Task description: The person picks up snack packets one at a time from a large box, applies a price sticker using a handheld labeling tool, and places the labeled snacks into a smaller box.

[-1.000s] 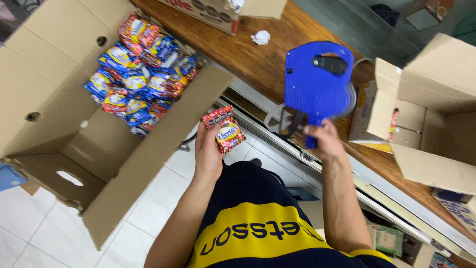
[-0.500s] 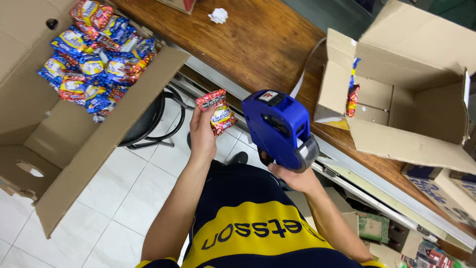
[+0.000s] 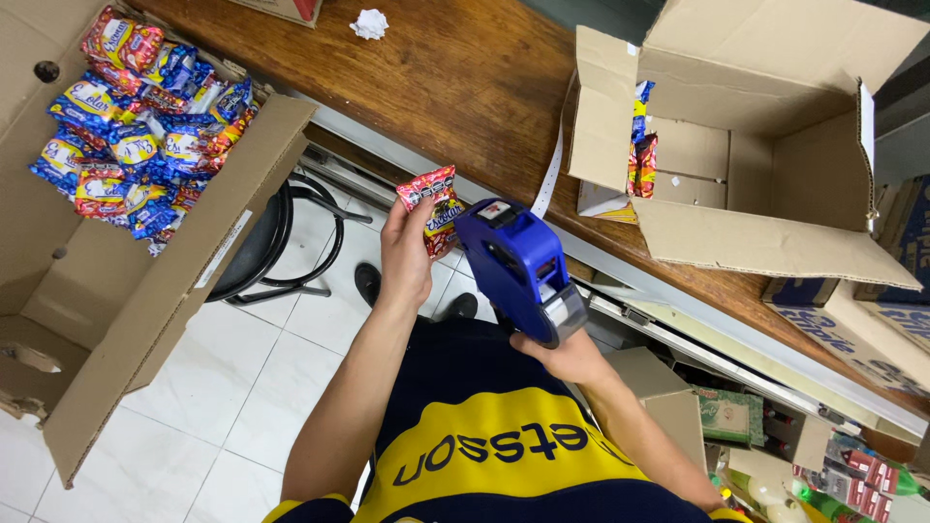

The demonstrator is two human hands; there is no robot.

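My left hand [image 3: 405,260] holds a small red snack packet [image 3: 432,205] upright in front of me. My right hand [image 3: 567,356] grips the handle of a blue price-label gun [image 3: 518,266], whose front end rests against the packet's right side. A large open cardboard box [image 3: 116,291] at the left holds several more red and blue snack packets [image 3: 140,126]. A second open cardboard box [image 3: 765,145] lies on the wooden counter [image 3: 455,87] at the right, with a few packets standing at its inner left wall.
A crumpled white paper ball [image 3: 369,23] lies on the counter. A black stool [image 3: 276,242] stands on the white tiled floor below the counter edge. More boxes and packaged goods [image 3: 852,465] crowd the lower right under the counter.
My right hand has brought the label gun down from head height and against the packet in my left hand. The view has shifted left and down.
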